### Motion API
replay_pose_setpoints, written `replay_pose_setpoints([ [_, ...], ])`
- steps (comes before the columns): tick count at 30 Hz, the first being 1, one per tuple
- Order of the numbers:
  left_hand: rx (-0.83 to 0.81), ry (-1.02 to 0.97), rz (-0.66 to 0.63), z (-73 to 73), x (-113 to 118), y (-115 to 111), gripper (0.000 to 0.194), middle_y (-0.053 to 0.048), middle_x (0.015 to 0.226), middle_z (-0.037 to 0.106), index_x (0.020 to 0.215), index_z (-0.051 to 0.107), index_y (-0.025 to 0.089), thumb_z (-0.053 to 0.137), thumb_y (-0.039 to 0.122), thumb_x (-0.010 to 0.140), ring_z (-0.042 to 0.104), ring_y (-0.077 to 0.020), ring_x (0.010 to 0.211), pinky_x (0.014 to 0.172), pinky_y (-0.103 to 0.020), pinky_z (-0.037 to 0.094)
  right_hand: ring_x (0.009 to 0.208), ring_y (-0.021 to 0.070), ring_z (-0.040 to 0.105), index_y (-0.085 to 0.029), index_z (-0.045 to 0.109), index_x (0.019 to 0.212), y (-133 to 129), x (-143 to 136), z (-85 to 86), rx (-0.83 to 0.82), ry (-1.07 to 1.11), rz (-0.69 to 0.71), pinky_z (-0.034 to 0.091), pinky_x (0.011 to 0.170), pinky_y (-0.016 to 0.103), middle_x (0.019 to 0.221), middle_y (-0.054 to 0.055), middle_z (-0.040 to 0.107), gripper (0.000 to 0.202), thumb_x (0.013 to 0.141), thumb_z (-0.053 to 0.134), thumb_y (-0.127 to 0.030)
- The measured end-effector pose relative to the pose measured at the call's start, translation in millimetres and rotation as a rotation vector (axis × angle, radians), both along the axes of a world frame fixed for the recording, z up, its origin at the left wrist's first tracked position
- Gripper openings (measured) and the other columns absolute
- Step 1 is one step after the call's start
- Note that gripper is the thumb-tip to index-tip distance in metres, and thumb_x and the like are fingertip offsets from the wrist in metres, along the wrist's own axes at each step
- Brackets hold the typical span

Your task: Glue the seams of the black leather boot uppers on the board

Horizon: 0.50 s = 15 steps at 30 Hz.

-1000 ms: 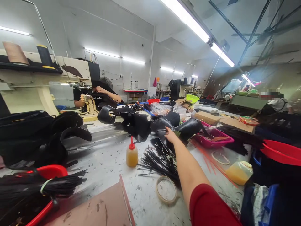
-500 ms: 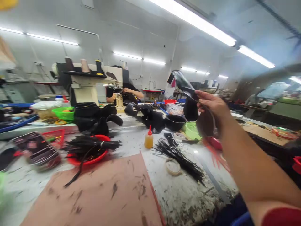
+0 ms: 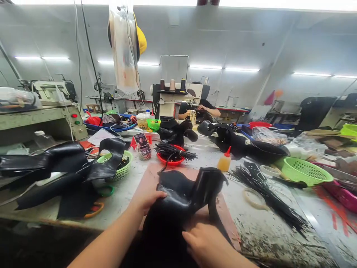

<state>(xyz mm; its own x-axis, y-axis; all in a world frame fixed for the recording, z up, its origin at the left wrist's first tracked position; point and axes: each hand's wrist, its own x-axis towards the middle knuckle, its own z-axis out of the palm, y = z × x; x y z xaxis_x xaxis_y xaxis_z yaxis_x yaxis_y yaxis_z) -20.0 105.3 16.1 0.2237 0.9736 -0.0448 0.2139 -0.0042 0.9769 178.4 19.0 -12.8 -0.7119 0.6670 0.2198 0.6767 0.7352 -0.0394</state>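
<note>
A large shiny black leather piece with curved flaps lies over the pink mat and hangs toward me. My left hand grips its left edge, the thumb on top. Lower down on the right, my right hand is closed at the leather, blurred; what its fingers hold is hidden. Just beyond the mat stand a glue bottle with a red tip and a red bowl of black strips.
More black leather pieces lie at the left near a green basket. Black strips, a tape roll and a green basket are at the right. Across the table, a person's hands are at a sewing machine.
The view has swung left. My right hand has come down from the raised leather at the right to the piece over the mat, and my left hand has come into view gripping it.
</note>
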Motion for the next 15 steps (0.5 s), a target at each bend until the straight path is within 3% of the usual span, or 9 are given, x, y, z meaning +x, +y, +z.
replay_pose_setpoints([
  [2,0.013,0.055,-0.101,6.3,4.5,-7.0,0.048,-0.009,0.101,0.066,0.111,0.056,0.017,0.059,0.023,0.063,0.059,-0.0285,0.097,0.087,-0.045,0.044,0.062,0.0204,0.062,-0.018,0.063,0.080,8.1,-3.4,33.1,0.094,0.056,-0.022,0.051,0.056,0.030,0.070,0.005,0.067,0.013,0.074,0.053,-0.012],
  [3,0.035,0.071,-0.129,10.4,8.0,-11.8,0.046,-0.008,0.103,0.065,0.108,0.058,0.018,0.059,0.020,0.062,0.057,-0.0283,0.101,0.091,-0.044,0.042,0.077,0.0216,0.063,-0.017,0.062,0.092,14.2,-3.2,52.1,0.177,0.095,0.004,0.052,0.067,0.032,0.087,0.008,0.068,0.020,0.076,0.051,-0.011],
  [5,0.122,0.149,-0.175,19.9,15.0,-23.2,0.044,-0.007,0.109,0.063,0.105,0.060,0.019,0.058,0.016,0.062,0.051,-0.0283,0.109,0.097,-0.041,0.036,0.115,0.0270,0.047,-0.019,0.053,0.114,30.0,-0.9,86.4,0.313,0.056,0.097,0.040,0.094,0.043,0.127,0.012,0.051,0.037,0.078,0.049,-0.010],
  [7,0.235,0.299,-0.249,29.1,18.9,-34.8,0.042,-0.007,0.112,0.062,0.107,0.059,0.021,0.054,0.015,0.066,0.052,-0.0282,0.108,0.096,-0.040,0.036,0.126,0.0297,0.034,-0.021,0.056,0.110,48.2,2.9,110.7,0.350,-0.057,0.177,0.028,0.102,0.051,0.137,0.011,0.040,0.033,0.079,0.051,-0.013],
  [10,0.337,0.446,-0.304,36.8,17.3,-47.7,0.044,-0.004,0.112,0.062,0.113,0.055,0.024,0.047,0.013,0.071,0.056,-0.0249,0.103,0.090,-0.036,0.040,0.123,0.0289,0.040,-0.018,0.064,0.082,71.0,10.2,131.6,0.361,-0.171,0.194,0.020,0.105,0.053,0.125,0.010,0.054,0.014,0.078,0.052,-0.010],
  [12,0.299,0.381,-0.211,35.7,14.1,-52.9,0.041,-0.002,0.106,0.064,0.111,0.053,0.024,0.048,0.013,0.072,0.059,-0.0222,0.097,0.085,-0.032,0.043,0.119,0.0281,0.044,-0.017,0.062,0.072,78.6,15.1,140.9,0.376,-0.149,0.166,0.018,0.106,0.053,0.116,0.010,0.060,0.012,0.075,0.055,-0.008],
  [15,0.235,0.245,-0.030,28.2,11.2,-58.4,0.024,-0.002,0.089,0.067,0.100,0.054,0.021,0.048,0.019,0.077,0.061,-0.0206,0.084,0.075,-0.030,0.046,0.096,0.0239,0.059,-0.018,0.059,0.071,75.9,18.0,147.8,0.287,-0.063,0.140,0.036,0.095,0.047,0.091,0.007,0.067,0.008,0.072,0.058,-0.010],
])
